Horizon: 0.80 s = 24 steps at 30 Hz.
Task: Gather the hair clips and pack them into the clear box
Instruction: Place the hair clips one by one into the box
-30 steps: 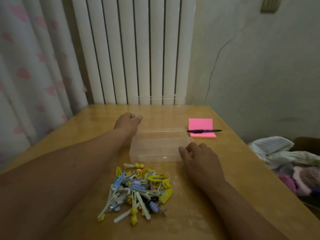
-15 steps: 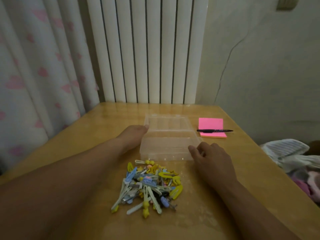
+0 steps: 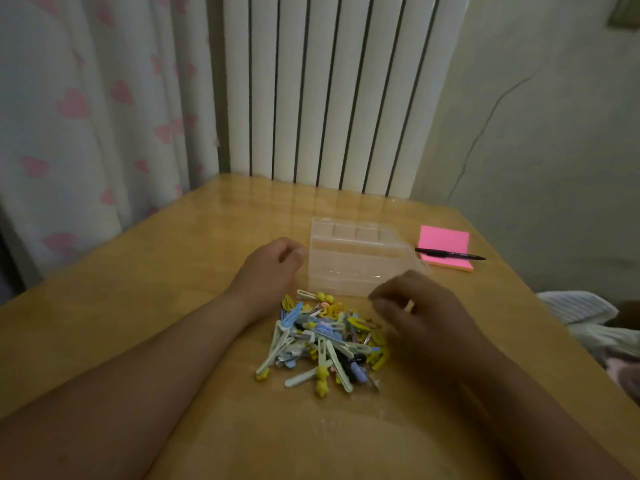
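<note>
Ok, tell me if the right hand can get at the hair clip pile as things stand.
Probably yes: the right hand is at the right edge of the hair clip pile, and nothing lies between them.

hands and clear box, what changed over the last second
The right hand left the front corner of the clear box and moved back over the hair clips. The left hand slid from the back corner to the box's left side. The lid no longer stands upright. Clips, notepad and pen stayed put.
</note>
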Motion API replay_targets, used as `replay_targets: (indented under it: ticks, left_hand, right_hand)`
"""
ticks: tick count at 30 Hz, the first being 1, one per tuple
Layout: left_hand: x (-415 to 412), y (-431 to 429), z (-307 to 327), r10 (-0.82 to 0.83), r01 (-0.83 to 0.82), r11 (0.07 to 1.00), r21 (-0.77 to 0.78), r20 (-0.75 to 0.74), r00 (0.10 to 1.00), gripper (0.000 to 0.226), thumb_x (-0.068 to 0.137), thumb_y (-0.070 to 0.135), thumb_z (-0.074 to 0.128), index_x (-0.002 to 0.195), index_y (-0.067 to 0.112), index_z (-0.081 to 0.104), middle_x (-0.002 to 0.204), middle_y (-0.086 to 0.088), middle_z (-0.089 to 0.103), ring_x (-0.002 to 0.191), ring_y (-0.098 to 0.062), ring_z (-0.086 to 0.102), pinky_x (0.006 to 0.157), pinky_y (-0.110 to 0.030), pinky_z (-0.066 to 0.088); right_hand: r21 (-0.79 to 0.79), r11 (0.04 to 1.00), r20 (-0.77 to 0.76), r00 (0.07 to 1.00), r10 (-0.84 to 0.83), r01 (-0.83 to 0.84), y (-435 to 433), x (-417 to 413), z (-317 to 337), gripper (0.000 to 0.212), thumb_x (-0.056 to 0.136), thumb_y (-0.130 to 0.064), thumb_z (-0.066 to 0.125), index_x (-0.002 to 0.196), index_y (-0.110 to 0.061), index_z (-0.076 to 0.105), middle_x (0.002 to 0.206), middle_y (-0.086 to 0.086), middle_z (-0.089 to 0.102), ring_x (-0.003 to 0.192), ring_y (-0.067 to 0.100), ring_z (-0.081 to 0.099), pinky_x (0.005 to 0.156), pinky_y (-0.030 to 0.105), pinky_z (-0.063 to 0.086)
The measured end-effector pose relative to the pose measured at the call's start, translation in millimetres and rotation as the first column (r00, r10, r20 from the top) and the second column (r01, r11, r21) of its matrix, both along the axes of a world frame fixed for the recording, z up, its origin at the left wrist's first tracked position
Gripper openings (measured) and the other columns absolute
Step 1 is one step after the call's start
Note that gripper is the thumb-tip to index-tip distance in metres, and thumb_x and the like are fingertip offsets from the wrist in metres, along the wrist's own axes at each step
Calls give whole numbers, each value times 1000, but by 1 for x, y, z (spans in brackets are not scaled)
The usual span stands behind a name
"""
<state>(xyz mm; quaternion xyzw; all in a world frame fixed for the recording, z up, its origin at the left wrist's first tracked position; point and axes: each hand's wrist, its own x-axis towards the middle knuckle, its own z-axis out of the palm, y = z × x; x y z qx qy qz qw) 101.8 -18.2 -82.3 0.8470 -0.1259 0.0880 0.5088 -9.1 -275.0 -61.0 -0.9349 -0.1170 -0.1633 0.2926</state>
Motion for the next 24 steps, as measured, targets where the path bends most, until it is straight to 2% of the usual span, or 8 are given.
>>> replay_targets:
  ticks: [2, 4, 7, 11, 13, 17, 20, 24]
  left_hand:
    - [1, 2, 0, 9, -9, 998, -67, -7, 1000, 24, 106, 36, 55, 109, 21, 73, 101, -3, 75, 98, -23, 69, 90, -44, 54]
    - [3, 4, 0, 9, -11, 993, -119, -21, 1000, 22, 105, 35, 57, 103, 20, 73, 99, -4, 76, 97, -24, 70, 91, -47, 54]
    - [6, 4, 1, 3, -7, 990, -144, -30, 1000, 20, 104, 33, 59, 100, 20, 74, 97, -1, 76, 97, -22, 69, 92, -45, 54]
    - [6, 4, 2, -30, 27, 992, -123, -25, 999, 19, 105, 34, 59, 100, 23, 72, 98, -1, 75, 96, -22, 68, 86, -40, 54]
    - [5, 4, 2, -46, 44, 993, -106, -20, 999, 19, 105, 34, 59, 101, 22, 72, 99, -4, 74, 95, -23, 67, 82, -39, 53]
    - [3, 5, 3, -64, 63, 995, -73, -3, 998, 18, 105, 34, 59, 102, 22, 72, 99, -5, 74, 95, -24, 67, 86, -43, 53]
    - [2, 8, 4, -69, 68, 995, -76, -8, 998, 17, 105, 33, 60, 104, 22, 73, 100, -3, 74, 96, -21, 67, 86, -38, 53]
    - [-2, 9, 7, -63, 63, 995, -74, 8, 998, 14, 104, 30, 61, 106, 22, 73, 99, 4, 74, 97, -12, 67, 84, -29, 50]
  right_hand:
    - [-18, 993, -173, 979, 108, -113, 6, -4, 1, 17, 98, -33, 70, 111, -42, 75, 103, -19, 63, 99, 1, 61, 78, 13, 45]
    - [-21, 988, -217, 965, 147, -155, 9, -4, 0, 23, 97, -32, 72, 117, -43, 74, 106, -20, 63, 101, 0, 61, 80, 12, 45]
    - [-11, 988, -188, 971, 149, -154, 11, -1, -1, 21, 94, -30, 76, 111, -42, 76, 102, -18, 66, 98, 3, 64, 77, 12, 46]
    - [48, 993, -136, 984, 117, -111, 10, -1, -1, 11, 94, -28, 76, 97, -39, 76, 93, -14, 70, 88, 8, 66, 71, 17, 48]
    - [74, 993, -141, 985, 97, -88, 8, 0, 0, 11, 93, -27, 77, 93, -39, 76, 91, -13, 71, 85, 8, 65, 70, 18, 48]
    - [64, 993, -189, 976, 109, -98, 9, 0, 1, 11, 87, -28, 84, 85, -37, 78, 88, -14, 73, 80, 5, 65, 66, 15, 47]
    - [69, 994, -203, 975, 91, -79, 12, 0, 1, 10, 84, -30, 85, 80, -36, 80, 85, -17, 74, 78, 3, 65, 65, 14, 47]
    - [90, 994, -109, 991, 73, -63, 13, 0, 2, 10, 88, -26, 82, 88, -36, 82, 88, -14, 71, 85, 4, 65, 69, 12, 45]
